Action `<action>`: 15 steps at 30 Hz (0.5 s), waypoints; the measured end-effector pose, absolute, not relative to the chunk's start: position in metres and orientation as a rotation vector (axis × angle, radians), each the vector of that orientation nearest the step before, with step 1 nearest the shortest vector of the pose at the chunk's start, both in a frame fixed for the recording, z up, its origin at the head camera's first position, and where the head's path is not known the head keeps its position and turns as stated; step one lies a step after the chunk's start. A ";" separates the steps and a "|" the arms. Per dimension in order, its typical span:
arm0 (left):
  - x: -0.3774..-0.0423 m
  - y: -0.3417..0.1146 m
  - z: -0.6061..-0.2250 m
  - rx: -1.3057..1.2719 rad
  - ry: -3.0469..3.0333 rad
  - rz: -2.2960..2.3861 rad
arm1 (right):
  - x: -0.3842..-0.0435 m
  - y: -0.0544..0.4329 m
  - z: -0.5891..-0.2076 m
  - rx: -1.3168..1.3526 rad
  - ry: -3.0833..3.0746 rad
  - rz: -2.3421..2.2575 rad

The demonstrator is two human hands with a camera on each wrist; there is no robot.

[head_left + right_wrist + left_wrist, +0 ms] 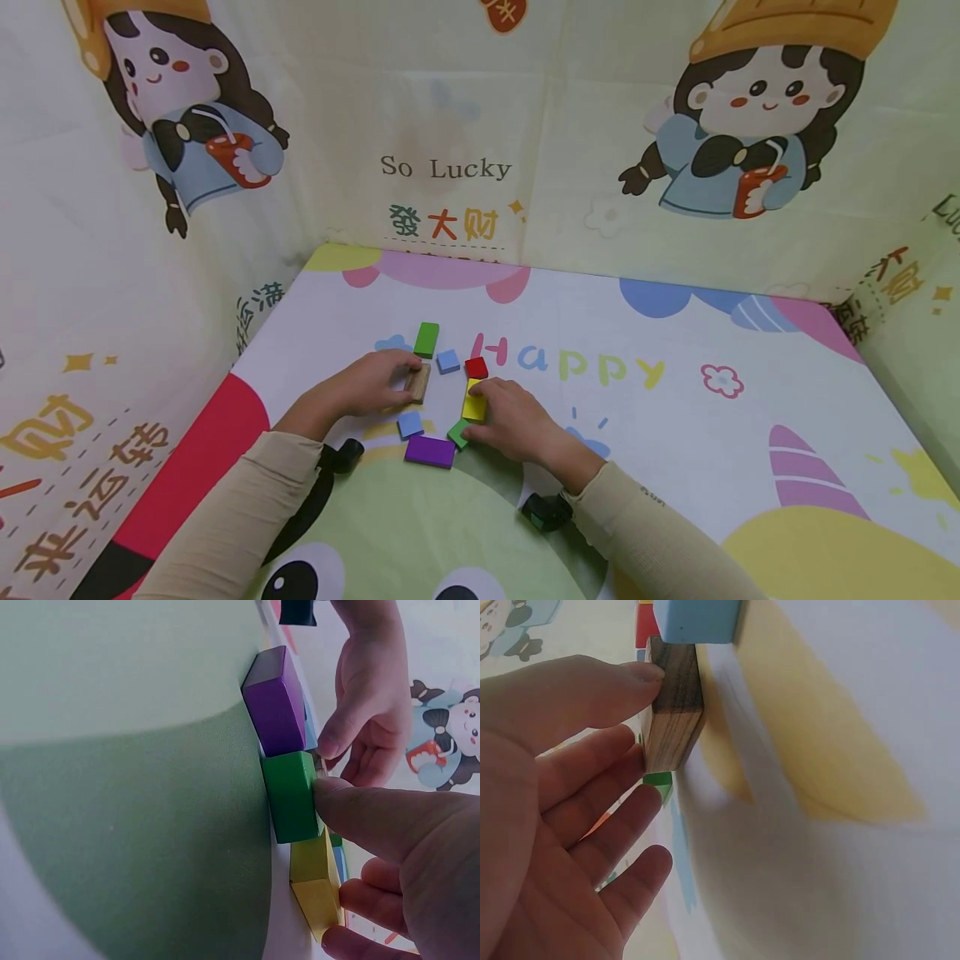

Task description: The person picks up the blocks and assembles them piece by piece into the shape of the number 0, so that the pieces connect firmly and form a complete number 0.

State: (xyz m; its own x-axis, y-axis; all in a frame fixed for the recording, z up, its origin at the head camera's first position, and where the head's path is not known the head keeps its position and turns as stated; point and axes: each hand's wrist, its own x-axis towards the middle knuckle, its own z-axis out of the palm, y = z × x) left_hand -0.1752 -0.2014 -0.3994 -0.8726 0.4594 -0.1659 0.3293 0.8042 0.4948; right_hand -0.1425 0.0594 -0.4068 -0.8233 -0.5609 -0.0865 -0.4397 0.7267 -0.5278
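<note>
My left hand (378, 382) pinches a wooden block (418, 383) with visible grain between thumb and index finger. In the left wrist view, its other fingers are spread below the block. My right hand (517, 421) spans a yellow block (473, 402) and a small green block (458, 433). Its thumb is on the green block and its fingertips are at the yellow one, as the right wrist view shows. A red cube (476, 367) lies just beyond the yellow block. A purple block (430, 452) sits beside the green one, on the near side.
A light-blue cube (410, 425) lies between the wooden and purple blocks. Another blue cube (447, 361) and a longer green block (427, 340) are at the far side of the loose ring. Fabric walls (570, 167) enclose the printed tabletop (645, 442).
</note>
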 end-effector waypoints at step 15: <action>-0.176 -0.203 -0.399 0.543 2.705 0.675 | -0.143 0.059 -0.407 -0.774 2.686 -0.733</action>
State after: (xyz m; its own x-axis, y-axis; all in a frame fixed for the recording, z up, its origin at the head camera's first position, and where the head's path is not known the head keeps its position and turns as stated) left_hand -0.1762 -0.2032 -0.3988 -0.8835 0.4263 -0.1942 0.2850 0.8181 0.4995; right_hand -0.1427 0.0590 -0.4069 -0.8272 -0.5533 -0.0979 -0.4270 0.7322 -0.5307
